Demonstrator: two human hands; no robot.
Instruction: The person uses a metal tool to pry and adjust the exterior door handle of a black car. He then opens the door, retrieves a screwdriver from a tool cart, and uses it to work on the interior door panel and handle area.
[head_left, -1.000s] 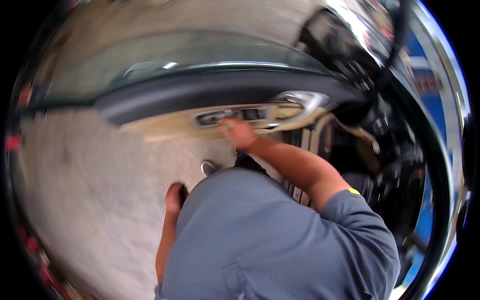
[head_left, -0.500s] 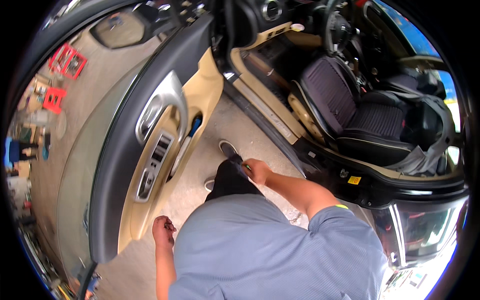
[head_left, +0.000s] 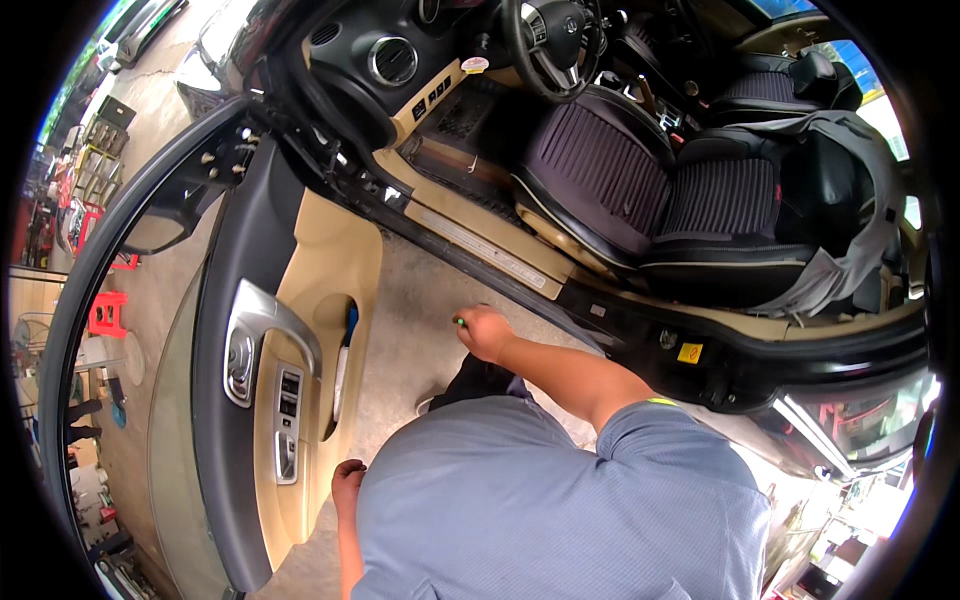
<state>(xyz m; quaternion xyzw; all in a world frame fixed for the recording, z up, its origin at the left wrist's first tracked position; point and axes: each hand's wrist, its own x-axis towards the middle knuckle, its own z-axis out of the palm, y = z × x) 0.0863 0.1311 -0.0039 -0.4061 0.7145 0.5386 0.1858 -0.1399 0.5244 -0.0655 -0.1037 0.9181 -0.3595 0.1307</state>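
Observation:
My right hand is closed in front of my body, above the gap between the car's door and sill. From its fingers pokes the bright green tip of a small object; the rest lies hidden in the fist. My left hand hangs low beside my belly, close to the door's lower trim. Its fingers are curled and partly hidden, and I cannot make out what is in them. The open car door stands to my left, with a silver handle and a switch panel.
Ahead on the right are the black ribbed front seat, the steering wheel and the beige door sill. Something blue sits in the door pocket. Beyond the door glass, a red stool stands on the concrete floor.
My view has swung toward the cabin, showing more seat and steering wheel. My right hand has come up from beside my leg. My left hand is nearer my belly.

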